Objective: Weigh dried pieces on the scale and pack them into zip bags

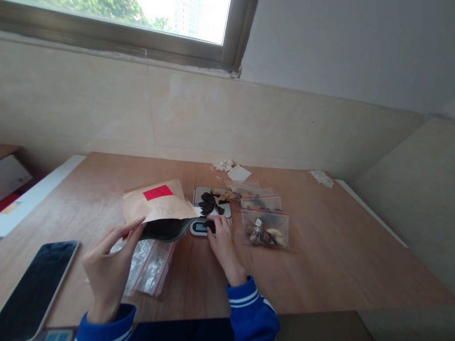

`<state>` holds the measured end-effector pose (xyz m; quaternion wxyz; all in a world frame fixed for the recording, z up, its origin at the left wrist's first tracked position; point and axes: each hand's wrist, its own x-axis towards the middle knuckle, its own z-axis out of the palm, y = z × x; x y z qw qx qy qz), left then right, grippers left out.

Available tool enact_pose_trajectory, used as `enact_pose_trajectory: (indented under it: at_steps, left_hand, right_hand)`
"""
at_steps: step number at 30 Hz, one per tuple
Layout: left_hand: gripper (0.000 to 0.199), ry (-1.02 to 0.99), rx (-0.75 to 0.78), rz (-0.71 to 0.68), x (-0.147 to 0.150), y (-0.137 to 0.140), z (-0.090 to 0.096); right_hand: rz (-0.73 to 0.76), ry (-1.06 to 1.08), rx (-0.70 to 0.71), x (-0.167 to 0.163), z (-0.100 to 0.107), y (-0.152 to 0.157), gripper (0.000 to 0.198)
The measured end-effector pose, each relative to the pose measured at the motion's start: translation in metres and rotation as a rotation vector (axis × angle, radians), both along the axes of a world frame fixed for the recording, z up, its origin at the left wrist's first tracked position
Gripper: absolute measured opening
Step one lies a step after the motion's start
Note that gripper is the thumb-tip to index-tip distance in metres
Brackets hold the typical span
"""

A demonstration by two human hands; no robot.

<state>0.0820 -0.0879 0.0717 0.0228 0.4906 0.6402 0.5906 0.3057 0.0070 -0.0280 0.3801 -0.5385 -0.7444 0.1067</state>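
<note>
My left hand (113, 256) pinches the near edge of a brown paper bag (173, 205) with a red label, tilted toward the scale. A dark, glossy curved part (165, 229), perhaps the bag's mouth or underside, runs from my left fingers toward the scale. My right hand (223, 245) is at the front of a small kitchen scale (227, 212), beside its display (199, 227). Its fingers are curled by something dark that I cannot make out. Dark dried slices (208, 203) and yellow-brown dried pieces (226, 194) lie on the scale.
Right of the scale lie zip bags (265, 229) of dried ingredients. Clear zip bags (150, 268) lie below the paper bag. A phone (36, 284) rests at the left front. Behind the scale are white scraps (223, 165) and a paper piece (239, 173), near the wall.
</note>
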Motion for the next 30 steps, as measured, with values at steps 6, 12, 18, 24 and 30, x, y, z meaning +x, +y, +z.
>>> enact_pose_trajectory:
  at_steps: [6,12,18,24,30]
  left_hand:
    - [0.026,0.001,0.007,-0.002,0.0,-0.001,0.003]
    - [0.025,0.013,0.002,0.001,0.001,-0.001,0.003]
    - [0.026,0.013,-0.005,0.005,0.0,0.0,0.002]
    - [0.026,0.017,-0.007,0.004,-0.001,-0.003,0.002]
    - [0.027,0.008,-0.016,0.006,0.0,-0.003,0.002]
  right_hand:
    - [0.058,0.163,-0.006,0.002,0.001,-0.002,0.031]
    - [0.088,0.337,-0.038,-0.01,0.008,-0.014,0.026]
    - [0.166,0.511,-0.044,-0.012,0.017,-0.02,0.013]
    - [-0.091,0.636,0.065,0.021,0.016,0.01,0.009]
    - [-0.308,0.581,0.198,0.048,0.013,0.047,0.011]
